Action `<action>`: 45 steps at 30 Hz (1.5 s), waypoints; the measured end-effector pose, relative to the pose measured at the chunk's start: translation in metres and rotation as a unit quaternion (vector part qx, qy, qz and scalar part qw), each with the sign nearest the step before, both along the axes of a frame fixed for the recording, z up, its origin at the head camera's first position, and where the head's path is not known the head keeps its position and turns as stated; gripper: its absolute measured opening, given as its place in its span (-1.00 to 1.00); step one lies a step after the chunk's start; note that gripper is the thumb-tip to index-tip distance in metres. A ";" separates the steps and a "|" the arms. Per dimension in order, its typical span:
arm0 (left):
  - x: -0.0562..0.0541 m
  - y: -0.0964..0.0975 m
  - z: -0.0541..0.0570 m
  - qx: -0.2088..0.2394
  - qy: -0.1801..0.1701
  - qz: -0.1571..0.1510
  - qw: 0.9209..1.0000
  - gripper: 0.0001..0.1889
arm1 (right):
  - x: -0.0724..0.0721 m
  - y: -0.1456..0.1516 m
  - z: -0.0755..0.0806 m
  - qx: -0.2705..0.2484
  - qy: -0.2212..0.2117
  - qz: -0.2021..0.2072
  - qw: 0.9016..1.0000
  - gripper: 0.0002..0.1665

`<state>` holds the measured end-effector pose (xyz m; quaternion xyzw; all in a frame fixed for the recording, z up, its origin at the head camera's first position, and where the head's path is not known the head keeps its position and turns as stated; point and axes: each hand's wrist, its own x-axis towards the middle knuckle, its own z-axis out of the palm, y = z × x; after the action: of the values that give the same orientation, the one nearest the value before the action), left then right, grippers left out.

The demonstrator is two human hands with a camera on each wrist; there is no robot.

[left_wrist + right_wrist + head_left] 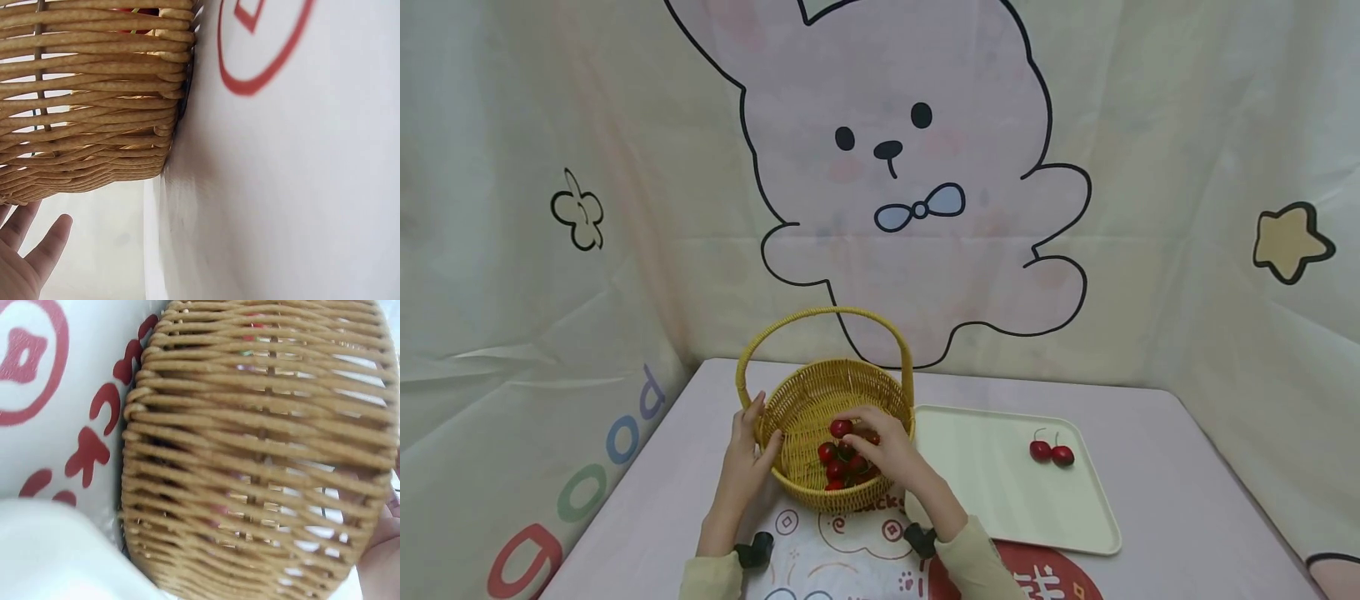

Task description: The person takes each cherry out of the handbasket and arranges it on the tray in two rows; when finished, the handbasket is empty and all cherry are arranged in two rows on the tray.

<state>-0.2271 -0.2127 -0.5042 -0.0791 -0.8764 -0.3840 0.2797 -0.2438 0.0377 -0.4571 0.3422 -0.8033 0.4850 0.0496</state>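
Note:
A yellow wicker basket (pixel 805 421) with a tall arched handle stands on the table, several red cherries (pixel 837 472) heaped in its right front part. My left hand (pixel 747 458) holds the basket's left rim, thumb over the edge and fingers along the outside. In the left wrist view, fingertips of that hand (pixel 25 259) lie against the woven side. Over the heap, my right hand (pixel 891 446) pinches one cherry (pixel 841 428) between thumb and fingers. The right wrist view shows mostly the weave (pixel 262 437), which hides the fingertips.
Right of the basket lies a cream tray (pixel 985 475) with two stemmed cherries (pixel 1051 453) near its far right corner. A printed mat (pixel 842 550) covers the table's front. Behind stands a cloth backdrop (pixel 1135 275) with a cartoon bear.

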 end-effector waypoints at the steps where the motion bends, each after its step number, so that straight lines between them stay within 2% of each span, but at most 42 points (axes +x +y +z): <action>1: 0.000 0.000 0.000 0.000 0.000 0.000 1.000 -0.25 | 0.000 0.002 0.000 -0.004 -0.001 0.000 1.000 -0.61; 2: 0.000 0.000 0.000 0.000 0.000 0.000 1.000 -0.25 | 0.003 0.003 0.005 -0.008 -0.003 0.000 1.000 -0.61; 9: 0.001 -0.001 0.001 -0.002 -0.006 -0.001 1.000 -0.24 | 0.005 0.015 0.008 -0.038 -0.014 -0.017 0.999 -0.64; 14: 0.001 0.000 0.001 -0.002 -0.006 -0.002 1.000 -0.24 | 0.020 0.021 0.029 -0.056 -0.033 -0.022 0.998 -0.66; 18: 0.001 0.000 0.001 -0.003 -0.009 -0.001 1.000 -0.24 | 0.025 0.026 0.033 -0.047 -0.038 -0.039 0.997 -0.70; 21: 0.002 0.000 0.001 -0.001 -0.012 0.000 1.000 -0.24 | 0.025 0.031 0.030 -0.040 -0.034 -0.046 0.998 -0.72; 28: 0.002 0.000 0.002 0.001 -0.013 -0.002 1.000 -0.24 | 0.010 0.048 -0.001 -0.023 -0.017 -0.072 0.997 -0.71; 30: 0.002 0.000 0.002 0.001 -0.011 -0.003 1.000 -0.24 | 0.008 0.055 -0.005 -0.016 -0.009 -0.075 0.997 -0.70; 36: 0.002 -0.001 0.003 -0.002 -0.004 -0.007 1.000 -0.26 | 0.007 0.075 -0.008 0.009 0.026 -0.087 0.996 -0.71; 40: 0.002 -0.001 0.002 -0.003 -0.003 -0.007 1.000 -0.26 | 0.007 0.089 -0.007 0.005 0.040 -0.086 0.995 -0.71; 45: 0.002 0.000 0.002 0.001 -0.007 -0.005 1.000 -0.26 | 0.007 0.105 -0.006 0.002 0.032 -0.083 0.996 -0.69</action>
<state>-0.2253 -0.2128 -0.5017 -0.0811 -0.8774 -0.3868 0.2720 -0.2371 0.1427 -0.4636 0.2894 -0.8281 0.4663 0.1145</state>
